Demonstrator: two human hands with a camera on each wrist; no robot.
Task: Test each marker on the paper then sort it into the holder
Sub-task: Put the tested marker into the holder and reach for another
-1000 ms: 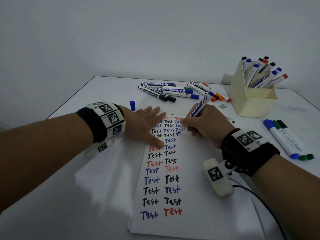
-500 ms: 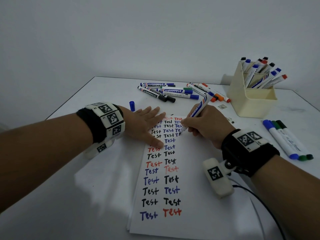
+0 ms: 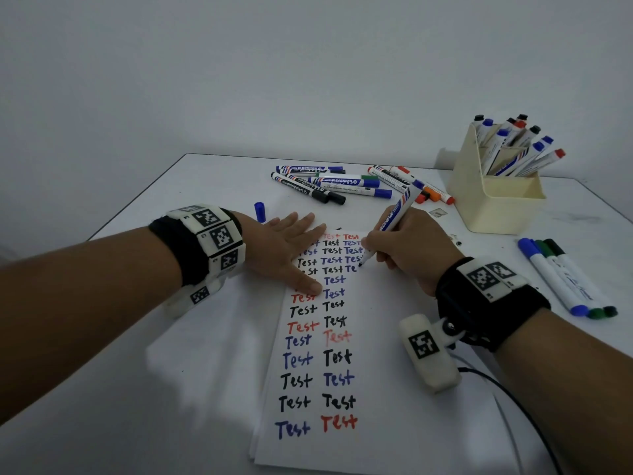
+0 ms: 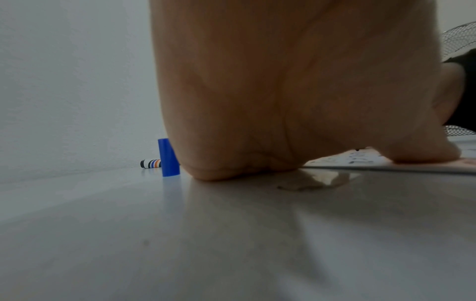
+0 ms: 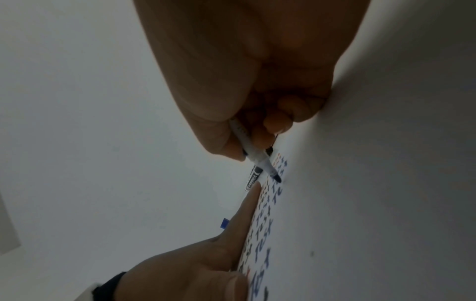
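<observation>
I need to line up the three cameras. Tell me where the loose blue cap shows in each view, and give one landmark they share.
Head: the blue cap stands upright on the table, just beyond the left hand.
Left wrist: blue cap upright at centre left, right beside the hand's edge.
Right wrist: only a small blue piece shows, behind the left hand's outstretched finger.
Shared landmark: the paper with rows of "Test".

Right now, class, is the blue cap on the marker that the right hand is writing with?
No: the blue cap stands alone on the table beyond the left hand, while the marker in the right hand shows a bare tip.
</observation>
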